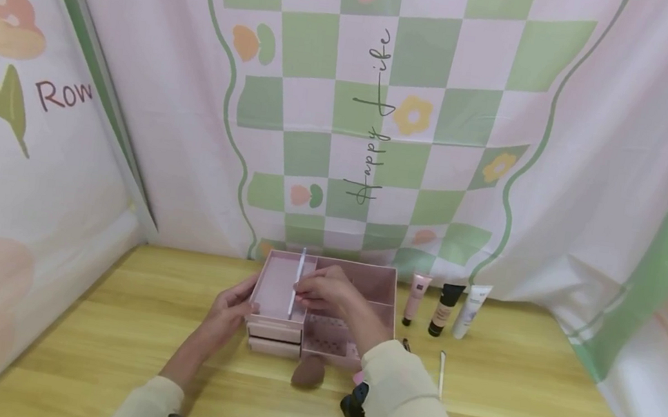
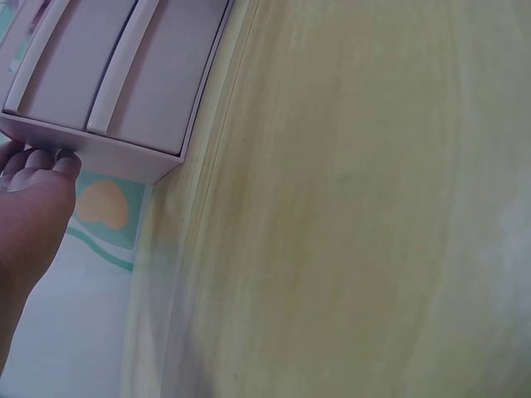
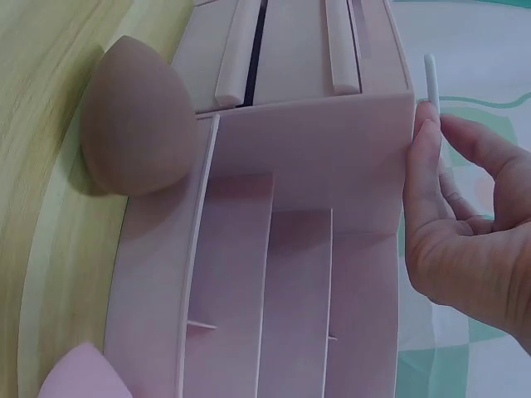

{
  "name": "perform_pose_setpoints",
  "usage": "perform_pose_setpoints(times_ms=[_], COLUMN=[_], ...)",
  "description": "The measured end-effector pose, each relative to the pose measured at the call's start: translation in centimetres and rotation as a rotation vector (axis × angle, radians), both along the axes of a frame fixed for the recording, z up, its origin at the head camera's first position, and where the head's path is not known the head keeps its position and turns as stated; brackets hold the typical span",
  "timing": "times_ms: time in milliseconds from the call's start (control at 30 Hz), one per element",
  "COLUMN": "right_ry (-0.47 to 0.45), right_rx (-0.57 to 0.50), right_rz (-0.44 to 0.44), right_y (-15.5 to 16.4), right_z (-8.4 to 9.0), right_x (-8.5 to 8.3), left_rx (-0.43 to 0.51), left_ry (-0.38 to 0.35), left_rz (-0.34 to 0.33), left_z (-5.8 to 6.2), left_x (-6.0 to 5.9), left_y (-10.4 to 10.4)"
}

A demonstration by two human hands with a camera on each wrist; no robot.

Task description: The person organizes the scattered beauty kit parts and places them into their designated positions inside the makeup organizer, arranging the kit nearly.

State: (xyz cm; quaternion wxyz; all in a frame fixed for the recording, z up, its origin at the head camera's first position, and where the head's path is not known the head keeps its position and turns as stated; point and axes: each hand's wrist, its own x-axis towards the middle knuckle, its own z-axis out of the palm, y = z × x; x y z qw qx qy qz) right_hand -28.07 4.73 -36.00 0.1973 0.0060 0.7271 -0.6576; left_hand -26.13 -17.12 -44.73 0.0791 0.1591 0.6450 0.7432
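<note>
A pink makeup organizer [image 1: 376,280] with two small drawers [image 1: 275,333] on its left and open compartments on its right stands on the table. My left hand [image 1: 227,310] grips its left side, thumb at the top edge; in the left wrist view the fingers curl against the side wall [image 2: 124,149]. Above the organizer's left top, my right hand [image 1: 327,290] pinches a thin white stick [image 1: 297,280] between thumb and fingers. In the right wrist view the upper end of that stick [image 3: 431,73] sticks out past the fingertips.
A brown makeup sponge [image 1: 309,372] lies before the organizer, beside a pink sponge [image 3: 83,377]. To the right stand a pink tube [image 1: 416,298], a black-capped tube [image 1: 444,310] and a white tube [image 1: 471,312]. White sticks [image 1: 441,375] lie farther right. A patterned curtain [image 1: 358,114] hangs behind.
</note>
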Motion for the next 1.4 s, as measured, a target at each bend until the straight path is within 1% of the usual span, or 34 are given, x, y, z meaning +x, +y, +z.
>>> perform_pose_setpoints(times_ms=[300, 567, 867, 1133, 1400], right_ry=[-0.028, -0.057, -0.083, -0.078, -0.064], right_rx=[0.020, 0.046, 0.094, 0.144, 0.197], right_rz=[-0.021, -0.045, -0.076, -0.087, -0.071], right_y=[-0.9, -1.5, -1.8, -2.1, -2.2], right_z=[0.2, 0.2, 0.4, 0.5, 0.6], right_x=[-0.3, -0.4, -0.6, -0.7, -0.5], left_rx=[0.001, 0.006, -0.002, -0.008, -0.011], left_ry=[-0.007, -0.005, -0.011, -0.007, -0.003], left_rz=[0.023, -0.001, -0.001, -0.004, -0.001], left_z=[0.0, 0.0, 0.1, 0.1, 0.0], left_x=[0.0, 0.1, 0.2, 0.1, 0.0], left_y=[0.1, 0.0, 0.0, -0.1, 0.0])
